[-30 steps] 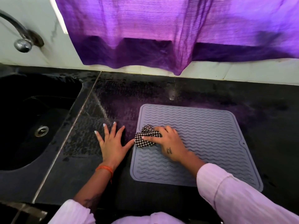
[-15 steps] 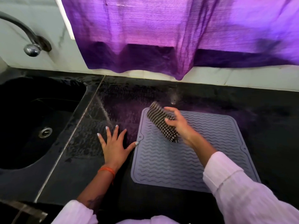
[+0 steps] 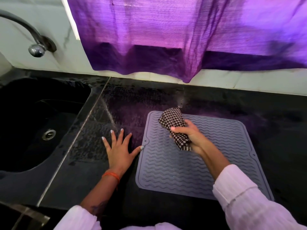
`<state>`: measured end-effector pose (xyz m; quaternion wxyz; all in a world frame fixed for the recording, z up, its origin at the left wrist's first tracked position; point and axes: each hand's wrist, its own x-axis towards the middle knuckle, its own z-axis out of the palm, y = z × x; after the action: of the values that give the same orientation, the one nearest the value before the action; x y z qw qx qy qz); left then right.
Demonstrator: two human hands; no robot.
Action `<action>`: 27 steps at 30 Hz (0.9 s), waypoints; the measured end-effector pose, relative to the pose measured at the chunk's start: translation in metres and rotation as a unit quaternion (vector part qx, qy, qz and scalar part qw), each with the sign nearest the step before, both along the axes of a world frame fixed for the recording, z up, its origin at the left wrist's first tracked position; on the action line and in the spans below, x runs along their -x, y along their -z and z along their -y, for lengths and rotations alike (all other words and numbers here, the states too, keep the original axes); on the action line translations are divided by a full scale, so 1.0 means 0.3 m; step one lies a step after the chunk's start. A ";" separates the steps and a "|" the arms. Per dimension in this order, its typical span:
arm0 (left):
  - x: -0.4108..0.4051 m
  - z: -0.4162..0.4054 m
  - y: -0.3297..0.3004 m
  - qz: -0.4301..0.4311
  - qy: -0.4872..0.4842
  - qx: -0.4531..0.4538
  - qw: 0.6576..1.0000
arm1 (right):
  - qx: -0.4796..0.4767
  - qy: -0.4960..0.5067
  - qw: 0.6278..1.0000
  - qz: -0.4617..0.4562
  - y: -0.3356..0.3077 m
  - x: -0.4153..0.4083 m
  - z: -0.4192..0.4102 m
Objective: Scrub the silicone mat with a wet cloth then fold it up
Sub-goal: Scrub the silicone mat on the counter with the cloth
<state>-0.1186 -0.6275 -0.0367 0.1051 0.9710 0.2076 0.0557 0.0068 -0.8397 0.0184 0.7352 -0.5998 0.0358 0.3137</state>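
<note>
A grey silicone mat [image 3: 179, 166] with wavy ridges lies flat on the black counter. My right hand [image 3: 191, 136] is lifted above the mat's upper left part, gripping a black-and-white checked cloth [image 3: 173, 121] that hangs bunched from the fist. My left hand [image 3: 118, 149] lies flat on the counter just left of the mat, fingers spread, with the thumb tip touching the mat's left edge near its small hole.
A black sink [image 3: 38, 123] with a drain is set into the counter at the left, under a metal tap [image 3: 35, 47]. A purple curtain [image 3: 166, 39] hangs over the back wall. The counter [image 3: 274, 123] around the mat looks wet.
My right hand has lifted the cloth off the mat's left side and carried it up toward the far left corner. The left hand has stayed put on the counter.
</note>
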 end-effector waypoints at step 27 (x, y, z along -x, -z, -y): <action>0.004 -0.004 0.003 -0.022 0.004 -0.020 1.000 | 0.454 -0.225 0.570 0.646 0.141 0.054 -0.178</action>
<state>-0.1198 -0.6263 -0.0378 0.0809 0.9747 0.2051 0.0380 -0.0095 -0.7862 -0.0240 0.0995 -0.8867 -0.4476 -0.0594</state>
